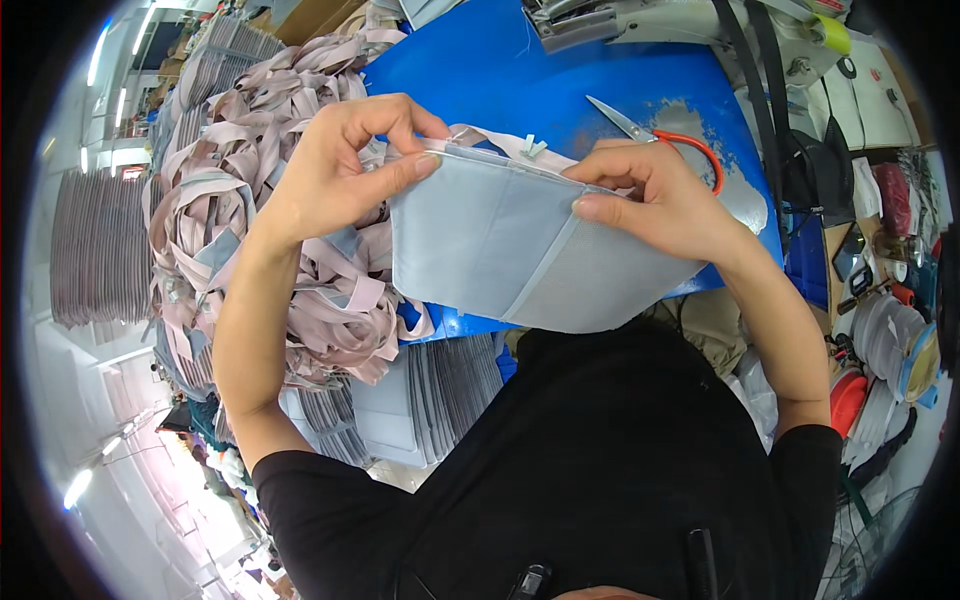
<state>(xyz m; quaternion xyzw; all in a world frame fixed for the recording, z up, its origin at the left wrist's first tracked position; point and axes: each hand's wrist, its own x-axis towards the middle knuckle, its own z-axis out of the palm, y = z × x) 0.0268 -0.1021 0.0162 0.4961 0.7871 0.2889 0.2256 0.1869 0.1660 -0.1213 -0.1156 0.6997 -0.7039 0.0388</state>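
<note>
A light grey-blue fabric panel (500, 240) with seams hangs spread over the front of the blue tabletop (510, 60). Along its top edge runs a pale pink strap (475, 133). My left hand (355, 170) pinches the panel's upper left edge between thumb and fingers. My right hand (655, 200) grips the same top edge farther right, thumb on the near face and fingers curled over it. Orange-handled scissors (625, 117) lie on the tabletop just beyond my right hand.
A tangled heap of pink and grey straps (250, 200) covers the left side. Stacked grey panels stand at far left (100, 245) and below the table (420, 400). A machine (620, 20) occupies the back right; spools and assorted items (890, 340) crowd the right.
</note>
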